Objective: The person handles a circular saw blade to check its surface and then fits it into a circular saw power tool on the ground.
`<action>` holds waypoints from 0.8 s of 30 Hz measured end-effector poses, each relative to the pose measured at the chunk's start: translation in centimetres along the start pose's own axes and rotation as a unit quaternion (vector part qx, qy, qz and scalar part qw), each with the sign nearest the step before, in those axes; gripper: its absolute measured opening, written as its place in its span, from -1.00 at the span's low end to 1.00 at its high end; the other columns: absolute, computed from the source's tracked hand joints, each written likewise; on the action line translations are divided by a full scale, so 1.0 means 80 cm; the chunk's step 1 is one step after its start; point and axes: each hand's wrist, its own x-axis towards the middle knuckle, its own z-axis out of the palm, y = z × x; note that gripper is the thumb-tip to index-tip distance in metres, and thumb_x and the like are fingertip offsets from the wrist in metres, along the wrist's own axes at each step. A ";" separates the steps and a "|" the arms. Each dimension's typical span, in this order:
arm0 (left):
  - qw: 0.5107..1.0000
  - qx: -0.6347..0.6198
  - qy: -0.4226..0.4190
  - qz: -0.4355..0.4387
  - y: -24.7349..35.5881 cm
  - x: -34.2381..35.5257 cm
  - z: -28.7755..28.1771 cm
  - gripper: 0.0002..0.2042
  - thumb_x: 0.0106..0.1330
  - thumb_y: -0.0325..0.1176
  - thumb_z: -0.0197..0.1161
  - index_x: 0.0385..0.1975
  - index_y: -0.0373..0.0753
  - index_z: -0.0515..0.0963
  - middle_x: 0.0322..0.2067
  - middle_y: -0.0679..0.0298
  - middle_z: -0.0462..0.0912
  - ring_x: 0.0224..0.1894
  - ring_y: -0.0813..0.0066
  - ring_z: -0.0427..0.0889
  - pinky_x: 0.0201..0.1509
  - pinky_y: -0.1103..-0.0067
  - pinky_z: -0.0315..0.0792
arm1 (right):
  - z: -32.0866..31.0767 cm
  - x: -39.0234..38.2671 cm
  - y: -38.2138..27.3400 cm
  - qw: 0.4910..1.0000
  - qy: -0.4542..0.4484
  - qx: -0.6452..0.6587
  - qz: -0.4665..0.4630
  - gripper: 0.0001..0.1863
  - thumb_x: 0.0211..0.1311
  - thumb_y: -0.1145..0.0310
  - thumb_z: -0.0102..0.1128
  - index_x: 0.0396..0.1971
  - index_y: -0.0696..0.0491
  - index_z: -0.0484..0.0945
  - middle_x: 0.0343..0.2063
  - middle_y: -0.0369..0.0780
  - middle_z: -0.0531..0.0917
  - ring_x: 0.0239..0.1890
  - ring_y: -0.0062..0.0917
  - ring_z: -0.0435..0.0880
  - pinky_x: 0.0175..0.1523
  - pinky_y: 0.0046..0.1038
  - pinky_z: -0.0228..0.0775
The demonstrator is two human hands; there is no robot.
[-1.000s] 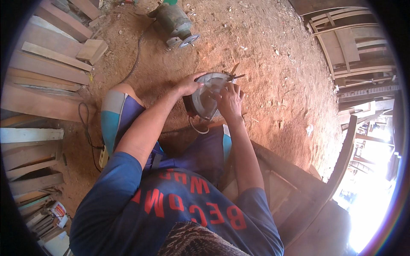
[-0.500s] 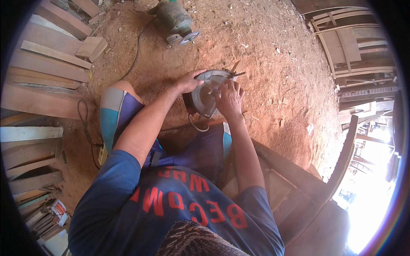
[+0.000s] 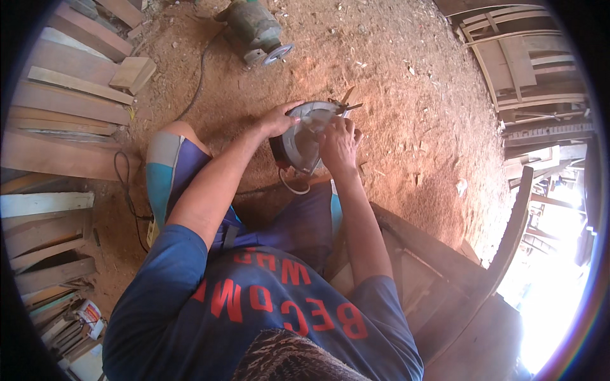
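A circular saw (image 3: 293, 152) with a round grey guard and a metal blade (image 3: 309, 147) is held above the sawdust-covered ground, in front of my knees. My left hand (image 3: 278, 120) grips the guard's upper left edge, thumb on the face and fingers over the rim. My right hand (image 3: 341, 143) lies against the right side of the blade with its fingers bent in near the middle; what the fingertips pinch, if anything, is hidden. Thin dark pointed parts stick out at the saw's upper right. A pale cord loop (image 3: 293, 184) hangs under it.
A green motor with a grinding disc (image 3: 260, 32) sits on the ground ahead. Stacked boards (image 3: 70, 95) line the left, with a wooden block (image 3: 132, 74) at their end. Wooden frames (image 3: 515, 60) lean at the far right; a large curved timber piece (image 3: 445, 273) lies by my right side. A dark cable (image 3: 202, 73) crosses the ground.
Both hands keep their hold on the saw, with only slight finger movement at the right hand. The whole view has shifted very slightly.
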 end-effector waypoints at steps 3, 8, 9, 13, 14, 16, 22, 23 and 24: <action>1.000 0.012 0.006 -0.009 0.004 -0.001 -0.006 -0.41 0.48 -0.49 0.21 0.49 0.01 0.31 0.27 0.12 0.56 0.22 0.41 0.53 0.38 0.52 0.38 | 0.003 0.002 -0.001 1.000 0.015 0.006 -0.008 -0.78 0.23 0.27 0.33 -0.17 0.02 0.72 0.14 -0.18 0.54 0.26 -0.22 0.40 0.29 -0.04 0.13; 1.000 0.001 -0.005 -0.008 0.011 -0.004 -0.003 -0.42 0.48 -0.45 0.23 0.49 0.02 0.31 0.30 0.08 0.54 0.25 0.36 0.53 0.40 0.51 0.36 | -0.002 0.002 -0.003 1.000 -0.026 -0.001 0.013 -0.68 0.20 0.28 0.31 -0.08 0.06 0.69 0.21 -0.15 0.46 0.34 -0.20 0.31 0.37 0.00 0.11; 1.000 0.021 0.002 -0.009 0.009 -0.002 -0.004 -0.42 0.48 -0.44 0.23 0.49 0.03 0.31 0.30 0.08 0.54 0.26 0.34 0.53 0.41 0.49 0.36 | -0.005 0.003 -0.004 1.000 -0.023 0.012 0.013 -0.68 0.20 0.27 0.31 -0.07 0.06 0.69 0.22 -0.16 0.46 0.34 -0.21 0.32 0.37 0.00 0.11; 0.999 0.051 0.006 -0.004 0.005 0.001 -0.005 -0.43 0.48 -0.40 0.24 0.48 0.07 0.32 0.34 0.07 0.50 0.33 0.28 0.49 0.44 0.44 0.35 | -0.008 0.009 -0.005 0.998 -0.061 -0.030 0.018 -0.66 0.22 0.23 0.30 -0.04 0.04 0.68 0.23 -0.16 0.47 0.34 -0.19 0.32 0.38 0.02 0.11; 0.999 0.048 0.008 0.002 0.000 0.001 -0.012 -0.43 0.48 -0.38 0.24 0.48 0.08 0.33 0.36 0.08 0.48 0.35 0.26 0.48 0.45 0.42 0.34 | -0.008 0.010 -0.008 0.998 -0.051 -0.022 0.019 -0.65 0.22 0.23 0.30 -0.03 0.04 0.68 0.23 -0.16 0.47 0.34 -0.18 0.32 0.37 0.03 0.12; 0.995 0.092 0.012 0.023 0.001 0.000 -0.006 -0.43 0.48 -0.34 0.25 0.47 0.09 0.33 0.38 0.09 0.47 0.38 0.23 0.46 0.46 0.40 0.33 | -0.011 0.009 -0.012 0.999 -0.032 -0.003 0.012 -0.63 0.22 0.21 0.29 -0.01 0.03 0.67 0.24 -0.16 0.47 0.33 -0.17 0.33 0.37 0.04 0.13; 0.991 0.129 -0.004 0.034 0.010 -0.016 -0.009 -0.43 0.49 -0.23 0.24 0.49 0.14 0.30 0.39 0.01 0.43 0.40 0.12 0.44 0.45 0.36 0.35 | -0.008 0.003 -0.022 0.996 -0.057 -0.063 0.037 -0.67 0.28 0.26 0.27 0.02 -0.01 0.67 0.25 -0.22 0.50 0.31 -0.22 0.38 0.35 0.03 0.18; 0.993 0.121 0.001 0.009 0.013 -0.017 -0.005 -0.42 0.49 -0.24 0.23 0.49 0.13 0.28 0.37 0.01 0.44 0.39 0.11 0.44 0.46 0.35 0.35 | -0.008 0.001 -0.021 0.997 -0.054 -0.060 0.018 -0.66 0.28 0.25 0.28 0.03 -0.01 0.66 0.23 -0.22 0.50 0.32 -0.23 0.38 0.35 0.02 0.17; 0.994 0.112 0.003 0.011 0.013 -0.020 -0.008 -0.42 0.47 -0.27 0.26 0.49 0.12 0.30 0.36 0.00 0.46 0.38 0.11 0.45 0.45 0.35 0.36 | -0.006 0.001 -0.021 0.997 -0.051 -0.056 0.000 -0.65 0.28 0.24 0.28 0.04 -0.01 0.66 0.21 -0.21 0.51 0.33 -0.24 0.37 0.35 0.02 0.15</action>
